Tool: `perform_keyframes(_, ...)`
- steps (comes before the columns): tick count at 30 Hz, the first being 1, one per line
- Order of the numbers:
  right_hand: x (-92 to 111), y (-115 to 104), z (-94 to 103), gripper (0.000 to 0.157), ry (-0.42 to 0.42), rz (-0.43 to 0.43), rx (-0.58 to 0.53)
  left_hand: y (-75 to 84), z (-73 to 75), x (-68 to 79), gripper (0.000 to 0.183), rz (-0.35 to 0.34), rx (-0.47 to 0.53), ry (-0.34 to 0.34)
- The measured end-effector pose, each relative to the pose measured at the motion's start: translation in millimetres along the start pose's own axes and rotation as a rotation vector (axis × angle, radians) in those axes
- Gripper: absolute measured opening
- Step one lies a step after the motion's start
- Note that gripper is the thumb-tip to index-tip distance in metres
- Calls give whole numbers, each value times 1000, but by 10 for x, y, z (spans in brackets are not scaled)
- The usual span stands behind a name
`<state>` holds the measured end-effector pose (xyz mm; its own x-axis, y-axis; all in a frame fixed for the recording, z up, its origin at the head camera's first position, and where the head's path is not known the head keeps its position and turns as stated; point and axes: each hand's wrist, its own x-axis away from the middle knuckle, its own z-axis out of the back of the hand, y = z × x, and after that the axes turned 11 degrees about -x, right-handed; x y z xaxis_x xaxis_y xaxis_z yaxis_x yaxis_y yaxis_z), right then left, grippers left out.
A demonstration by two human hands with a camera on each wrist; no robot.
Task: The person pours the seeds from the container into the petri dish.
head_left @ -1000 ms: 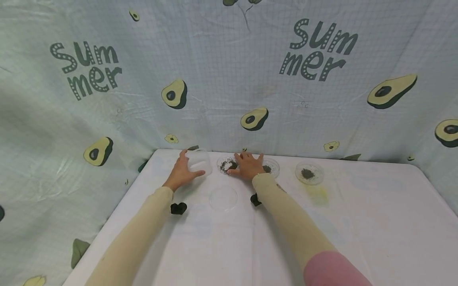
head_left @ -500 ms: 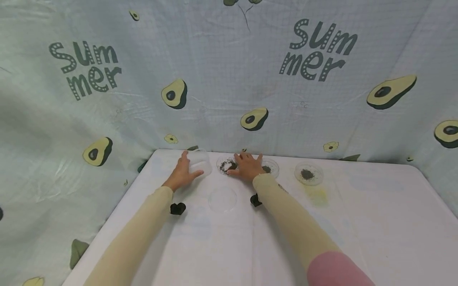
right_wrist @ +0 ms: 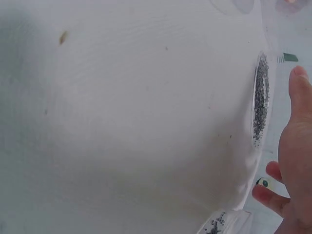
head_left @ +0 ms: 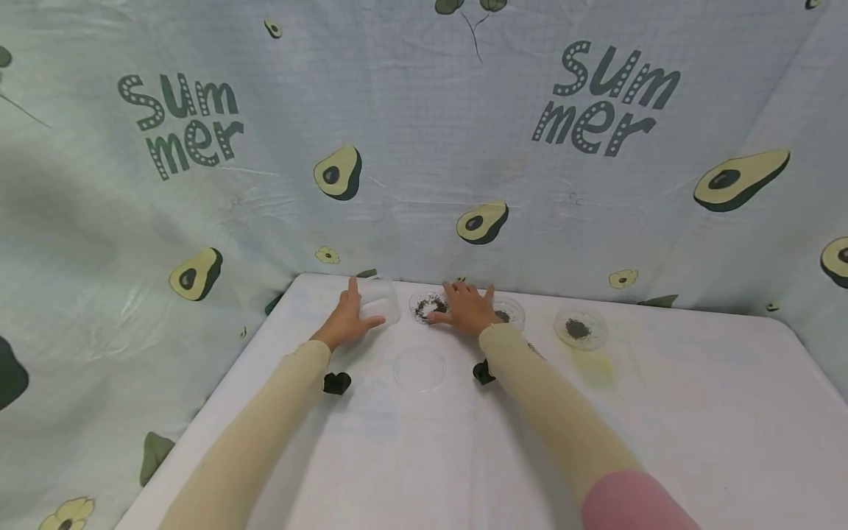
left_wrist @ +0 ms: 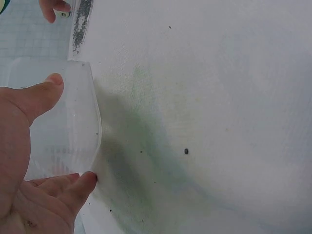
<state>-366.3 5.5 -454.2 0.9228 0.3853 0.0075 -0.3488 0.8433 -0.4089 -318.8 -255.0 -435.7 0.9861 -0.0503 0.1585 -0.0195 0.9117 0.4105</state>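
In the head view my left hand (head_left: 346,320) is at a clear plastic container (head_left: 384,298) near the table's back edge. The left wrist view shows the container (left_wrist: 68,122) between the thumb and the fingers, with a fingertip at its lower corner. My right hand (head_left: 467,309) is spread between two clear round dishes. Its thumb lies at the right edge of the dish with dark granules (head_left: 424,308), and the wrist partly hides the second dish (head_left: 513,313). In the right wrist view the fingers (right_wrist: 300,92) hold nothing; whether the thumb touches the dish is unclear.
A third dish with a dark heap (head_left: 578,329) stands farther right, by a yellow stain (head_left: 598,368) on the white table (head_left: 411,456). A clear round lid or dish (head_left: 419,369) lies between the forearms. A patterned cloth (head_left: 411,147) hangs behind the table's back edge.
The head view has shifted slightly, so the scene sits a little farther right. Both hands stay at the same container and dishes.
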Motion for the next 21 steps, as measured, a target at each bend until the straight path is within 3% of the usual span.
perform_keyframes(21, 212, -54, 90, 83, 45, 76, -14, 7, 19, 19, 110, -5, 21, -9)
